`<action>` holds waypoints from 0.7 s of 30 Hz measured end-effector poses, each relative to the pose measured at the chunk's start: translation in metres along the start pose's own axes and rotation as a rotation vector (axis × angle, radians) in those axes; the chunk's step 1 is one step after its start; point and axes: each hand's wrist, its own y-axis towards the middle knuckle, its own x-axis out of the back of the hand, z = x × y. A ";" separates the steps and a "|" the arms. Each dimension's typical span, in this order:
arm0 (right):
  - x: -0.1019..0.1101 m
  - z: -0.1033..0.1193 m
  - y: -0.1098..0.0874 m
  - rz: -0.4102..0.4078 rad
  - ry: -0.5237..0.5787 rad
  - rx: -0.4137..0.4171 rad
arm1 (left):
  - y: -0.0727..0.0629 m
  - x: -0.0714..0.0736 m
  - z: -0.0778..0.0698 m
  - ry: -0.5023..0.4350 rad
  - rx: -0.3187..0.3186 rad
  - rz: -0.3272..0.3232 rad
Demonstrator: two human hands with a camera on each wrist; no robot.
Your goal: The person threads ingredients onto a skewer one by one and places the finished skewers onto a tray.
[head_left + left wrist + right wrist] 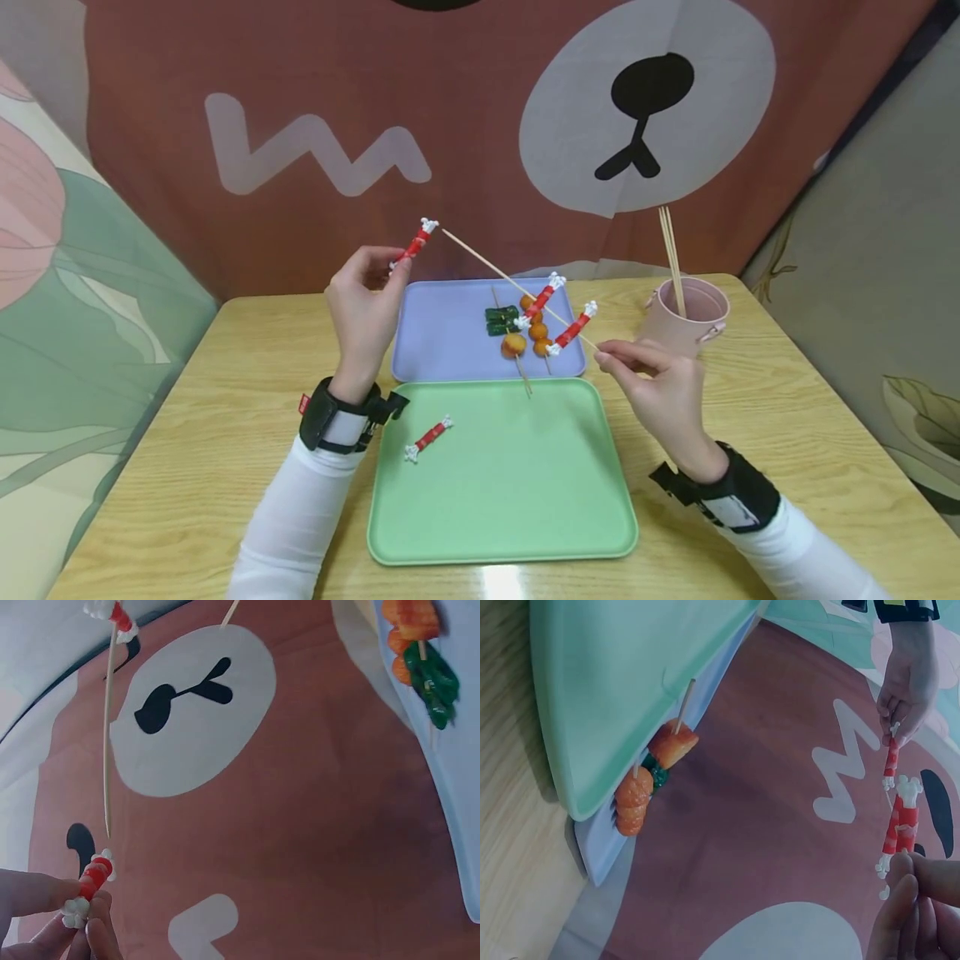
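Note:
My left hand point(365, 312) pinches a red toy piece with white knobbed ends point(420, 240) between thumb and fingers, held up above the back of the table. In the fingertips of my right hand point(663, 396) is the lower end of a wooden skewer point(480, 257), slanting up to the left. Two like red pieces are threaded crosswise on it, one nearer the middle point(538, 305) and one close to my right fingers point(572, 333). In the left wrist view, the bare skewer tip point(108, 825) points at the held piece point(94, 879), a small gap between them.
A fourth red piece point(430, 439) lies on the green tray point(510, 508). Behind it, the purple tray point(442, 333) bears skewered toy foods, with orange balls point(538, 331) and a dark green piece point(501, 321). A pink bucket point(712, 321) with several skewers point(672, 262) stands at right.

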 end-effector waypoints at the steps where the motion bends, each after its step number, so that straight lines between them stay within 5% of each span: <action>1: 0.000 0.000 0.000 -0.005 0.005 -0.001 | 0.001 0.000 0.000 -0.004 0.002 -0.010; 21: 0.000 0.003 -0.004 0.022 0.006 0.015 | 0.007 -0.013 -0.004 -0.044 0.039 -0.016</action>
